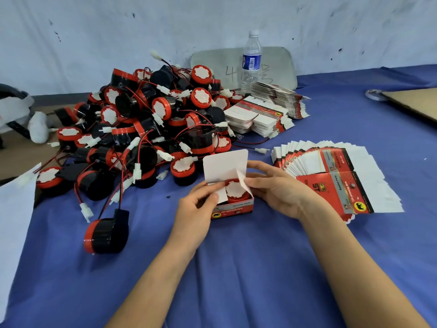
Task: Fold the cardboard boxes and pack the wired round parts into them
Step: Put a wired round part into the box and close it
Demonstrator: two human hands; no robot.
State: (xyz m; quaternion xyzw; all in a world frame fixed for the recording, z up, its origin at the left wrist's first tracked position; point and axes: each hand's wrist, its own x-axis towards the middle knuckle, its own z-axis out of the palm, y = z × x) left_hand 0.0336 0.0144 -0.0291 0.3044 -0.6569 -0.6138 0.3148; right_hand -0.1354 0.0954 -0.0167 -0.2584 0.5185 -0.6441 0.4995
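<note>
Box lid up, round part inside, left grip and right grip each pinching its side flaps.

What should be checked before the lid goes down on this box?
1. Part inside the box: ok, it sits in it, white face up.
2. Wire tucked in: cannot tell, the hands and flaps hide it.
3. Left flap folded down: not ok, it slants over the part, pinched by the left hand.
4. Right flap folded down: not ok, it stands tilted up, held by the right hand.
5. Lid free to close: ok, it stands upright behind the part.
6. Box steady: ok, it rests on the cloth between both hands.
</note>
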